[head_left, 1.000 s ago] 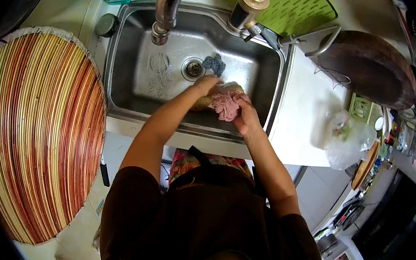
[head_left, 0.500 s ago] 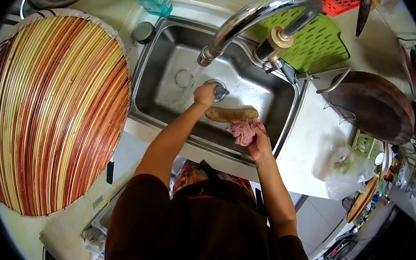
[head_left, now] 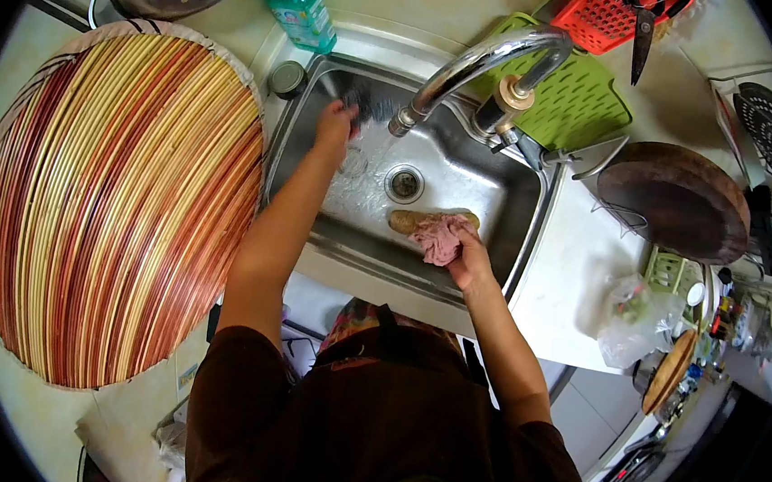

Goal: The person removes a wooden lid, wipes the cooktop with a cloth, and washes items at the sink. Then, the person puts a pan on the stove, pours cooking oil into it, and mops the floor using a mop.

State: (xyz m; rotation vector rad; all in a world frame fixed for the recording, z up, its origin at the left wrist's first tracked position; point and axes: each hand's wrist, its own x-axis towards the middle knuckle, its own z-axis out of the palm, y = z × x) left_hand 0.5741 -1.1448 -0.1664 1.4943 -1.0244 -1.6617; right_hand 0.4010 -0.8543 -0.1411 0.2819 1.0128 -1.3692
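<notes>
Inside the steel sink, near its upper left corner, my left hand [head_left: 336,124] is closed on a dark scrubber [head_left: 358,103], which is blurred by motion. My right hand [head_left: 468,258] grips a crumpled pink cloth [head_left: 440,238] at the near right side of the sink. A brown elongated root vegetable [head_left: 403,221] lies in the basin, partly covered by the cloth. Water runs from the faucet [head_left: 399,121] beside my left hand. The drain [head_left: 404,184] lies between my hands.
A big round striped lid [head_left: 121,211] stands left of the sink. Behind are a green bottle [head_left: 301,12], a small jar [head_left: 287,79], a green mat [head_left: 588,94] and a red basket [head_left: 598,18]. To the right are a dark round board [head_left: 675,202] and a plastic bag [head_left: 634,319].
My left hand has picked up the dark scrubber near the drain and moved it to the sink's upper left. The pink cloth in my right hand now overlaps the vegetable. The view has shifted.
</notes>
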